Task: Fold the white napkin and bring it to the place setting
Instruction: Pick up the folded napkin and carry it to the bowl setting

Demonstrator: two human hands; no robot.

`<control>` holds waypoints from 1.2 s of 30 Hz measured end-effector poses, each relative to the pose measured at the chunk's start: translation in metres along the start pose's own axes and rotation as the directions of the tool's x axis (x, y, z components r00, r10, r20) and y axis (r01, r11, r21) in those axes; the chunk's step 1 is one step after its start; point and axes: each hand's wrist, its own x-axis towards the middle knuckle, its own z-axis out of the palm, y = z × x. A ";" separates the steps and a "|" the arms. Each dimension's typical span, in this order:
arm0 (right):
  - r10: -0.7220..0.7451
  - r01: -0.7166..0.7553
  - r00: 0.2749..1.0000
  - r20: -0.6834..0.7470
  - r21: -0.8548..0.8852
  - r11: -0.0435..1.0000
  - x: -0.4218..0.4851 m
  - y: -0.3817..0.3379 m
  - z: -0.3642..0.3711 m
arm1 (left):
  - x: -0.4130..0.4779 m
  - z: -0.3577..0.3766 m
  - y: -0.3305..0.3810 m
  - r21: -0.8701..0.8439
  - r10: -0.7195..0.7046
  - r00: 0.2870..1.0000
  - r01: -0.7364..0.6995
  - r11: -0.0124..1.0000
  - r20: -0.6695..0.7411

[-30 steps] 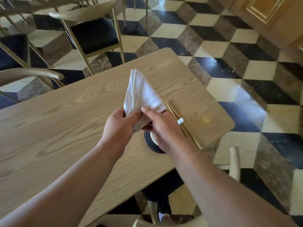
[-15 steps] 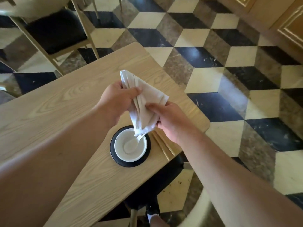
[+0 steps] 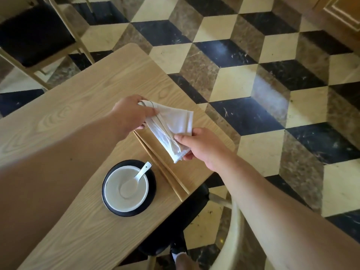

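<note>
Head view: folded white napkin (image 3: 171, 129) held above the desk (image 3: 78, 106).
Left hand (image 3: 130, 115) pinches its top end, right hand (image 3: 202, 149) its bottom corner, both grips clamped, over chopsticks (image 3: 167, 172).

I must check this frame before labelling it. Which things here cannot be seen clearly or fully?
- Head view: the chopsticks run under the napkin, so their far ends are hidden.
- The left hand fingertips are behind the napkin.
- How many folds the napkin has: cannot tell.
- The near chair is cut off by the right arm and the bottom edge.
</note>
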 end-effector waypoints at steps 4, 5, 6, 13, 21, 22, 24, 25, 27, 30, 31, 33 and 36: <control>0.035 -0.036 0.999 -0.030 -0.031 0.999 0.013 0.019 -0.005 | 0.015 0.008 -0.004 0.205 0.008 0.997 -0.022 0.979 0.071; 0.044 -0.045 0.998 -0.034 -0.035 0.998 0.016 0.022 -0.006 | 0.019 0.009 -0.005 0.236 0.001 0.997 -0.019 0.972 0.075; 0.053 -0.054 0.998 -0.037 -0.044 0.998 0.019 0.026 -0.007 | 0.022 0.010 -0.007 0.260 -0.005 0.997 -0.015 0.965 0.076; 0.061 -0.071 0.995 -0.083 -0.133 0.989 0.039 0.043 -0.017 | 0.047 0.023 -0.012 0.434 -0.017 0.995 -0.030 0.900 0.103; 0.104 -0.124 0.990 -0.094 -0.241 0.963 0.055 0.053 -0.018 | 0.066 0.033 -0.022 0.553 -0.027 0.992 -0.048 0.832 0.127; 0.096 -0.116 0.991 -0.091 -0.254 0.960 0.056 0.052 -0.020 | 0.067 0.035 -0.023 0.534 -0.027 0.990 -0.050 0.844 0.135; 0.098 -0.111 0.993 -0.059 -0.294 0.949 0.056 0.050 -0.023 | 0.067 0.039 -0.025 0.526 -0.031 0.988 -0.054 0.849 0.151; 0.113 -0.120 0.993 -0.041 -0.290 0.950 0.056 0.048 -0.025 | 0.069 0.039 -0.027 0.536 -0.033 0.987 -0.057 0.842 0.157; 0.144 -0.140 0.990 -0.001 -0.247 0.959 0.056 0.041 -0.026 | 0.074 0.040 -0.027 0.552 -0.049 0.984 -0.054 0.832 0.171; 0.193 -0.181 0.981 0.034 -0.220 0.959 0.057 0.032 -0.027 | 0.078 0.041 -0.022 0.585 -0.082 0.978 -0.045 0.810 0.189; 0.208 -0.193 0.977 0.044 -0.225 0.955 0.058 0.029 -0.027 | 0.079 0.041 -0.019 0.598 -0.092 0.977 -0.042 0.800 0.191; 0.224 -0.207 0.973 0.051 -0.236 0.950 0.060 0.027 -0.027 | 0.080 0.041 -0.016 0.626 -0.104 0.975 -0.044 0.778 0.198; 0.225 -0.209 0.973 0.045 -0.230 0.951 0.061 0.028 -0.027 | 0.082 0.042 -0.011 0.647 -0.118 0.971 -0.045 0.761 0.206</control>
